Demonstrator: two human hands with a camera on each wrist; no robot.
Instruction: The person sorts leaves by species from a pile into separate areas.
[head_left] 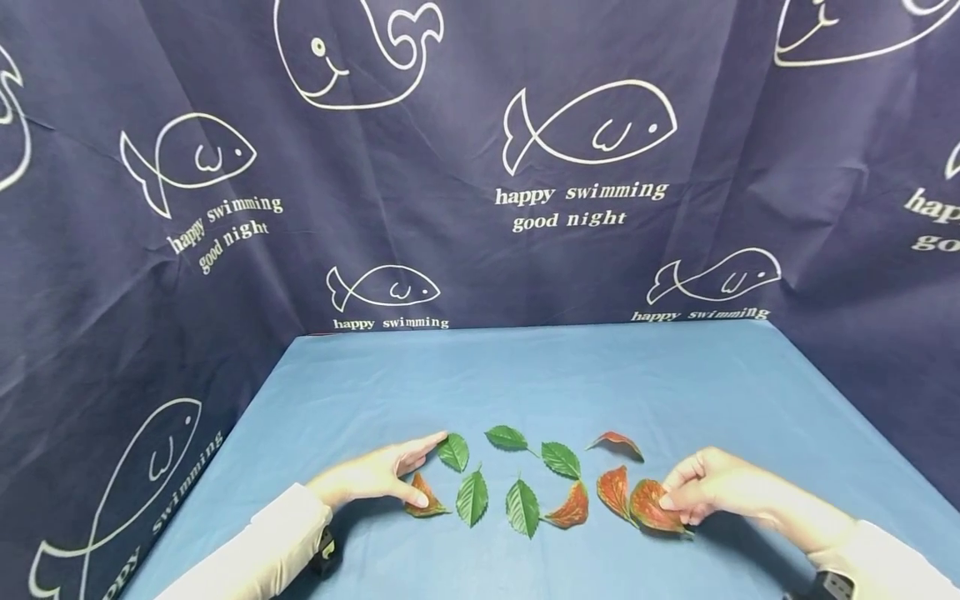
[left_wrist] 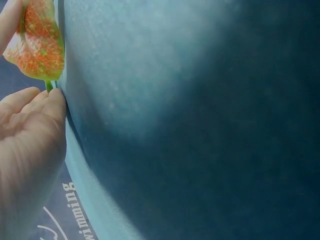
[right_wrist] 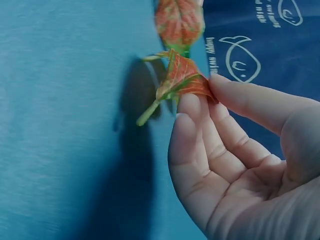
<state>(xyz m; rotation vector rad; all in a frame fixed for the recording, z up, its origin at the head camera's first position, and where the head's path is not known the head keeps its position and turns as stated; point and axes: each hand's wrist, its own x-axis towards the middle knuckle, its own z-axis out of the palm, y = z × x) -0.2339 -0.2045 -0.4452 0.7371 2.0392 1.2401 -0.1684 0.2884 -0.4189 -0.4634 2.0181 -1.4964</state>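
My right hand point(head_left: 712, 486) pinches a red-green leaf point(head_left: 651, 507) between thumb and fingers at the right of the leaves; the right wrist view shows this leaf point(right_wrist: 182, 79) folded at the fingertips of the hand point(right_wrist: 240, 160), its stem pointing down-left. On the left, my other hand point(head_left: 378, 477) lies with its thumb on a red leaf point(head_left: 425, 497) and its extended fingers touching the edge of a green leaf point(head_left: 453, 452). The left wrist view shows the red leaf point(left_wrist: 41, 42) near the thumb, its stem by the fingers of the hand point(left_wrist: 32, 150).
Between the hands lie several green leaves point(head_left: 472, 497) and red ones point(head_left: 573, 506), with a curled red leaf point(head_left: 618, 442) behind. They rest on a blue cloth surface point(head_left: 525, 375). Dark blue curtains point(head_left: 465, 233) with white fish drawings stand behind and at both sides.
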